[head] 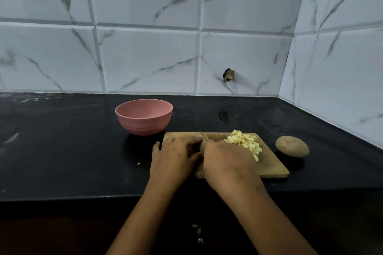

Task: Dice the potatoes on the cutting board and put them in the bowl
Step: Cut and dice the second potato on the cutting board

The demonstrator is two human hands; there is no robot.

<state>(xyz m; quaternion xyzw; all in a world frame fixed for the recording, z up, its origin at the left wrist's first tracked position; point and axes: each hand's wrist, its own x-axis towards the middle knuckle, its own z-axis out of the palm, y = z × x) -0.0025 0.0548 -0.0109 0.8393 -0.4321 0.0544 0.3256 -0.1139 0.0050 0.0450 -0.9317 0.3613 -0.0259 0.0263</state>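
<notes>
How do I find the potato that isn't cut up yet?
Look at the black counter under the white tiled wall, then find the wooden cutting board on it. Just right of the board lies the whole potato: brown, round and skin-on, unlike the pale yellow cubes piled on the board.

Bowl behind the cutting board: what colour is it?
The bowl is pink, with faint ribbed rings low on its wall; seen best in the head view.
</notes>
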